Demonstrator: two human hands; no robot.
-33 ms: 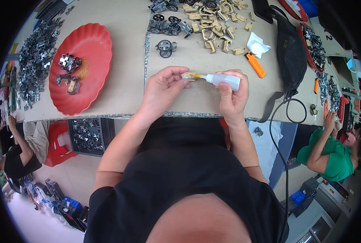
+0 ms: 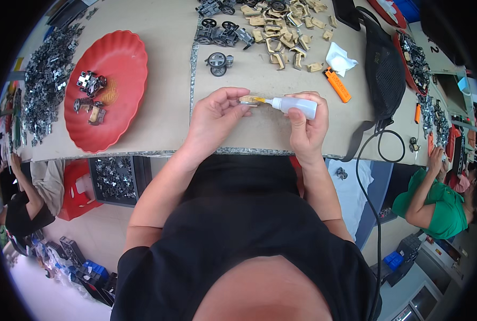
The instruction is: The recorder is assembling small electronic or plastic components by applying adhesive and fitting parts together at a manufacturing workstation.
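Between the thumb and fingers of my left hand [image 2: 215,120] is a small tan part [image 2: 247,100], pinched over the table near its front edge. My right hand [image 2: 309,125] is wrapped round a white squeeze bottle [image 2: 298,107], which lies nearly level. Its yellowish nozzle [image 2: 263,100] points left and meets or nearly meets the tan part; exact contact is too small to tell. Beyond my hands lies a small dark wheeled piece [image 2: 217,64]. A heap of similar tan parts [image 2: 286,37] spreads farther back.
At left stands a red scalloped tray [image 2: 126,59] holding a few small assembled pieces, beside a pile of metal parts [image 2: 48,80]. On the right are an orange lighter [image 2: 338,85], a white tissue [image 2: 341,59] and a black mesh pouch [image 2: 384,75] with a cable [image 2: 364,187]. Co-workers sit at both sides.
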